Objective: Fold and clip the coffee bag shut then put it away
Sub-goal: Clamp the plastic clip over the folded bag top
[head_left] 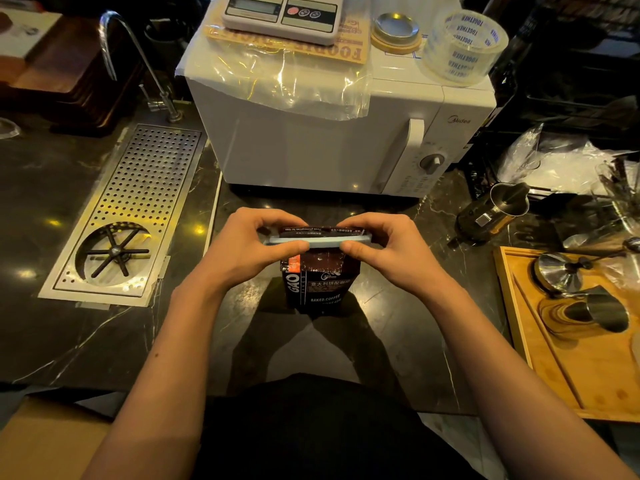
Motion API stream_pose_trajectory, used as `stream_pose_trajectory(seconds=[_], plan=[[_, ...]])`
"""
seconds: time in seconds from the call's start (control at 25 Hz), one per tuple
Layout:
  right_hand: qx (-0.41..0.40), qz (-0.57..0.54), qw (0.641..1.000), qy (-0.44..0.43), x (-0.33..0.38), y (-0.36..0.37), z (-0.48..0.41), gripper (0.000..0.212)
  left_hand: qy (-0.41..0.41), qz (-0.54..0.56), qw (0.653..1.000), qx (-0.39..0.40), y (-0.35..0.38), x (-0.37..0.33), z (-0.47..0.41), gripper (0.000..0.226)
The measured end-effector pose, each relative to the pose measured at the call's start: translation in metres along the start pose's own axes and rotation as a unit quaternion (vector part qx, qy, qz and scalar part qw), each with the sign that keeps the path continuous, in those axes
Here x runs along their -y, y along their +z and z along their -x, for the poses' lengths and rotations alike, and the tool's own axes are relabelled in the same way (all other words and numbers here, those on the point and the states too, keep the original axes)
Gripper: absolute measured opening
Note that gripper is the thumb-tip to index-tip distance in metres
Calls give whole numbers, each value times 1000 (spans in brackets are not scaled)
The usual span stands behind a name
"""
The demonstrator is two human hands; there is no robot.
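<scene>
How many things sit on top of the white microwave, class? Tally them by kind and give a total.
Digital scale: 1
Roll of clear tape: 1
Round metal lid on a wooden coaster: 1
Printed paper sheet under plastic film: 1
Total: 4 on the microwave

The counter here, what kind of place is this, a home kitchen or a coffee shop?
Probably a coffee shop bar. A built-in pitcher rinser sits in the dark counter, steel milk jugs rest on a wooden tray, and both hands clip a coffee bag.
</scene>
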State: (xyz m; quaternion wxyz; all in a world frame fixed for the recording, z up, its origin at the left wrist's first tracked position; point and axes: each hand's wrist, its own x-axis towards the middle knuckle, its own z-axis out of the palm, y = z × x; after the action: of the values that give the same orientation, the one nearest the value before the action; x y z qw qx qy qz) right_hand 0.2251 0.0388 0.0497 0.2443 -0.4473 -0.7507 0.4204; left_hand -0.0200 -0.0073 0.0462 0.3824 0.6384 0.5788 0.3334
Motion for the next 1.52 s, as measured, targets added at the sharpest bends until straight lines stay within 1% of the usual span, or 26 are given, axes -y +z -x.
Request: stream_pose_trajectory(seconds=[0.12,0.2,0.32,0.4,0.6,0.68,0.8,0.88,0.96,1.12,1.24,1.32,1.4,1.52], plan=[[25,-35,999,-7,3,10,-3,29,-5,91,995,28,8,0,-5,29],[10,-71,997,-2,2,16,-6,29,-10,137,991,9,13,3,-3,31],[-37,-156,987,28,-2,26,-5,29,-29,200,978,-44,23,9,2,32],[-58,-176,982,33,-5,32,-3,30,-43,233,969,-66,28,11,3,34],[-69,-214,973,43,-6,30,-5,31,-53,275,957,-69,35,11,1,48],[-70,-215,973,45,-6,30,-5,30,-54,265,959,-81,35,12,2,45],[-90,-214,972,44,-7,33,-2,28,-62,228,964,-121,35,14,3,38],[-99,-229,967,54,-7,35,-2,28,-72,242,958,-135,37,13,3,40],[-95,-231,966,63,-8,34,-3,28,-77,261,953,-130,37,12,3,40],[-45,-231,970,57,-13,24,-3,26,-76,270,954,-106,34,16,6,33],[-69,-238,968,52,-16,26,2,27,-70,267,954,-119,36,17,7,33],[-81,-268,958,59,-16,29,2,24,-71,284,947,-128,38,16,6,36],[-83,-288,952,71,-17,29,1,23,-80,292,942,-142,37,18,6,36],[-69,-292,952,61,-19,23,4,22,-79,264,952,-134,34,22,9,33]])
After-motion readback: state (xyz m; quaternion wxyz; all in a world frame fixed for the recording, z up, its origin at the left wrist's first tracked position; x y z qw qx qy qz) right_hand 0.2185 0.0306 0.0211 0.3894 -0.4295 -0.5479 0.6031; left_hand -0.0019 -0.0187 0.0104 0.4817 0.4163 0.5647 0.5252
